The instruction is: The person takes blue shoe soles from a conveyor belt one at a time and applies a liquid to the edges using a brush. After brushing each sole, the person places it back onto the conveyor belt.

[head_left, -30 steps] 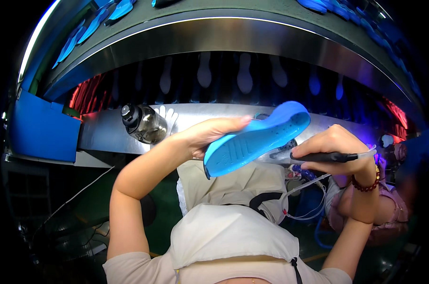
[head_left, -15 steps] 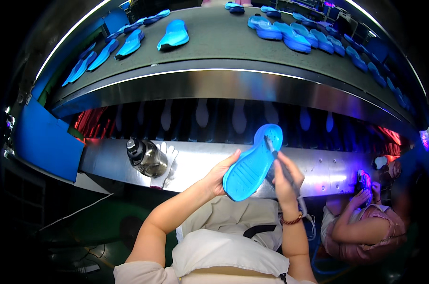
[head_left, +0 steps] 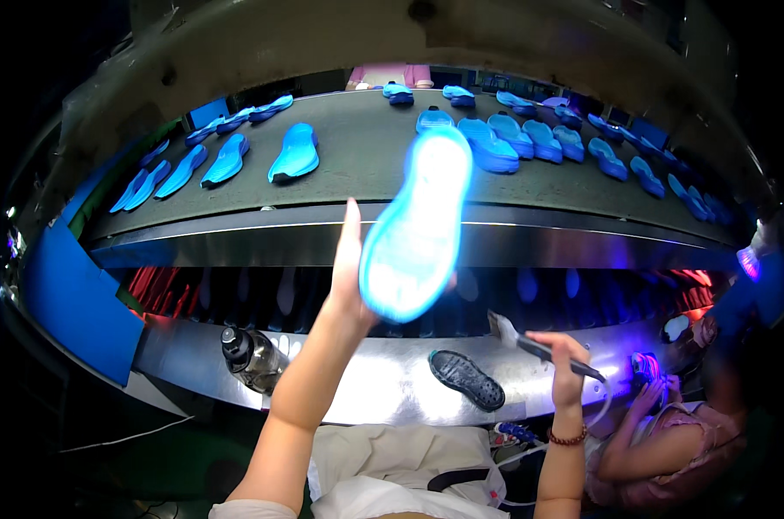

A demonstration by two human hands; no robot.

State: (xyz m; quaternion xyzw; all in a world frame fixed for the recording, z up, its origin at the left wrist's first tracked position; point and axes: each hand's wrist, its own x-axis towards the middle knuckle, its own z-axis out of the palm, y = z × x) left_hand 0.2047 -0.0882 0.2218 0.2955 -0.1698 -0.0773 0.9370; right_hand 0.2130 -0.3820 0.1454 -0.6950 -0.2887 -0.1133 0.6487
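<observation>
My left hand (head_left: 347, 285) holds a blue shoe midsole (head_left: 416, 229) by its lower edge, thumb up along its left side and the other fingers mostly hidden behind it. The midsole is raised in front of the upper belt, its face washed out by bright light. To the right and lower, my right hand (head_left: 568, 363) is closed on a brush (head_left: 534, 348) with a dark handle, its bristle end pointing left; a pale cord or tube hangs from its back end. Between my hands a black shoe outsole (head_left: 466, 381) lies on the metal ledge (head_left: 374, 389), touched by neither hand.
Several blue midsoles (head_left: 295, 154) rest on the upper green belt (head_left: 357, 177). Below it runs a dark opening with dim soles and red light. A dark bottle (head_left: 250, 359) stands on the ledge at left. At right, a co-worker (head_left: 660, 450) handles a lit shoe piece (head_left: 644, 368).
My left hand has lifted the midsole up and away toward the upper belt. The brush has left the midsole and moved lower right. The black outsole on the ledge has come into sight.
</observation>
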